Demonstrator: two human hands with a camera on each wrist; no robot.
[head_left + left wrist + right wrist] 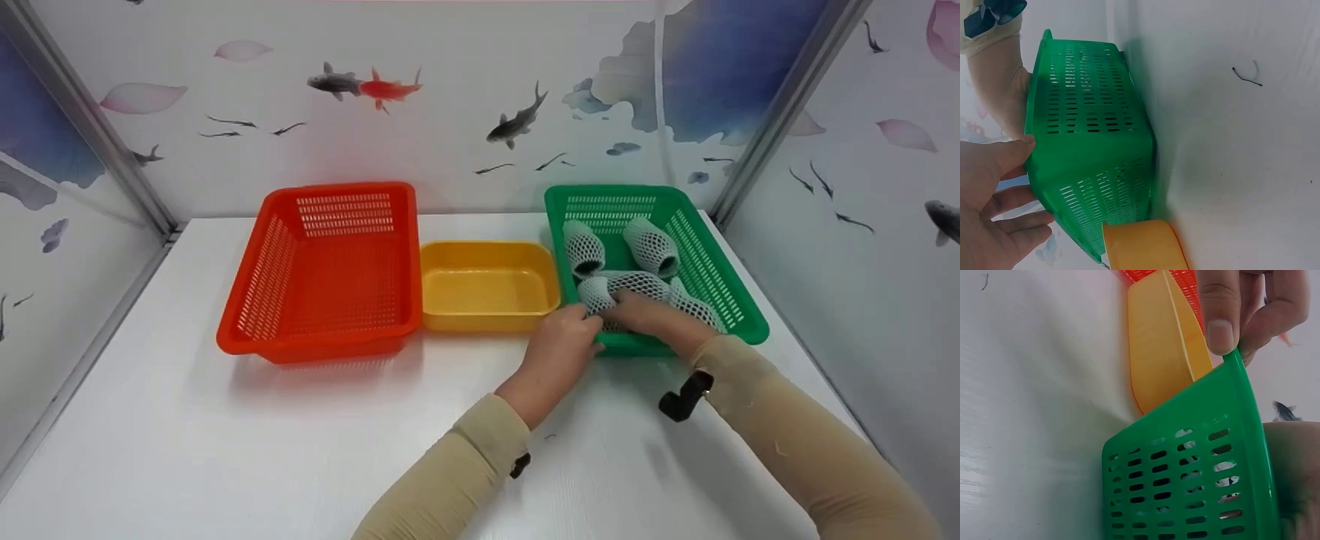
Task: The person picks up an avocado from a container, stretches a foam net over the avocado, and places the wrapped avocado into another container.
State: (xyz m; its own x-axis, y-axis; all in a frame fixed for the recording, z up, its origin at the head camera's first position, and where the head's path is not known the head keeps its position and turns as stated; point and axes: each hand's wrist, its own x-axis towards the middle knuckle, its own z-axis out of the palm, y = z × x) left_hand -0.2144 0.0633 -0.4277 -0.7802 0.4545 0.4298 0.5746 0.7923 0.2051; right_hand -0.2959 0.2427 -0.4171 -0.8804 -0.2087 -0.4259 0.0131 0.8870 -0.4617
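A green basket point(724, 274) stands at the right with several white foam net sleeves point(651, 246) in it. My left hand point(561, 341) pinches the basket's rim at the near left corner; in the right wrist view its thumb point(1220, 318) lies against the rim. Over the near wall, my right hand point(652, 315) reaches inside, by a foam net sleeve point(595, 294) in the near left corner. Its fingertips are partly hidden among the sleeves, so their hold is unclear. The basket wall point(1168, 478) covers most of that hand in the right wrist view.
A yellow tub point(487, 289) sits against the green basket's left side. Beyond it stands a red basket point(337, 277). All three are on a white table point(315, 450), with printed panels point(450, 150) behind and at both sides.
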